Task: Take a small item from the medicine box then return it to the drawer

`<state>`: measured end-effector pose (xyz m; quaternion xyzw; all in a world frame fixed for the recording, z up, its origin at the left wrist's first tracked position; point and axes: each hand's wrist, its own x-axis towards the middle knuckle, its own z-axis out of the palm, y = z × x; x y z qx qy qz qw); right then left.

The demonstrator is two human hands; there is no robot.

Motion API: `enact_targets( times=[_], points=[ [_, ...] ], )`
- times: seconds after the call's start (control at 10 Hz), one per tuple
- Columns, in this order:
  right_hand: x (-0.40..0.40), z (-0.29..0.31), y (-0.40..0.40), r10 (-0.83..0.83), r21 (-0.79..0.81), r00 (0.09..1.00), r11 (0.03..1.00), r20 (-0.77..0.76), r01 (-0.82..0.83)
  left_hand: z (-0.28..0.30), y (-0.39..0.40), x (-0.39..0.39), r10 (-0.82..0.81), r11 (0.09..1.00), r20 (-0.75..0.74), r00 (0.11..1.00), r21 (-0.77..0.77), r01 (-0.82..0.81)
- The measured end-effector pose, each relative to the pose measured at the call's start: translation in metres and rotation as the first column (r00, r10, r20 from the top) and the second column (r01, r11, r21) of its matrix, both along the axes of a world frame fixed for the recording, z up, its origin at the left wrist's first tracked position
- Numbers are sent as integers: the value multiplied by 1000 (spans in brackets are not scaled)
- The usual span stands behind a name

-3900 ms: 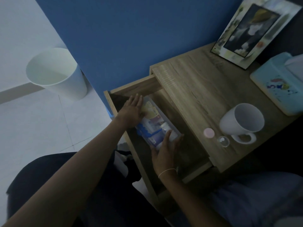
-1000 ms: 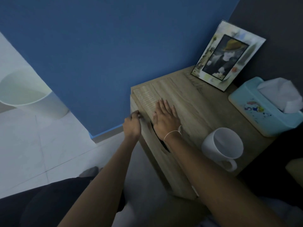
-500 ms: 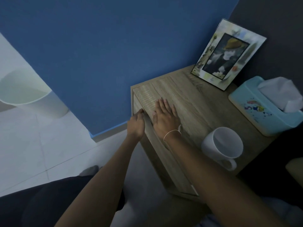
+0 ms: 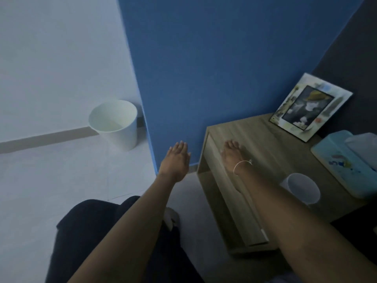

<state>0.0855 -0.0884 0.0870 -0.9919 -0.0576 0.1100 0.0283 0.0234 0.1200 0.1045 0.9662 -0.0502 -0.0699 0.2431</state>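
The drawer (image 4: 228, 193) of the wooden bedside table (image 4: 271, 144) is pushed in, its front flush under the tabletop. The medicine box is hidden inside it. My right hand (image 4: 232, 154), with a thin white bracelet at the wrist, lies flat and palm down on the tabletop near the left front corner, holding nothing. To the left of the table, my left hand (image 4: 176, 160) hovers in the air with fingers stretched out, apart from the drawer and empty.
A white mug (image 4: 303, 189) stands on the tabletop behind my right forearm. A picture frame (image 4: 310, 107) leans at the back and a light blue tissue box (image 4: 344, 162) sits at the right. A white bin (image 4: 114, 123) stands on the floor by the blue wall.
The drawer, open with both hands on the medicine box 3.9 s ago, is now shut. My left hand has left the drawer front and moved left into the air. The view has swung left.
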Motion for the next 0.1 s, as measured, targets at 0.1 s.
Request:
enact_targets(
  times=[0.1],
  points=[
    [-18,12,35,83,50,996,995,29,-84,27,32,-13,65,996,91,994,58,-70]
  ],
)
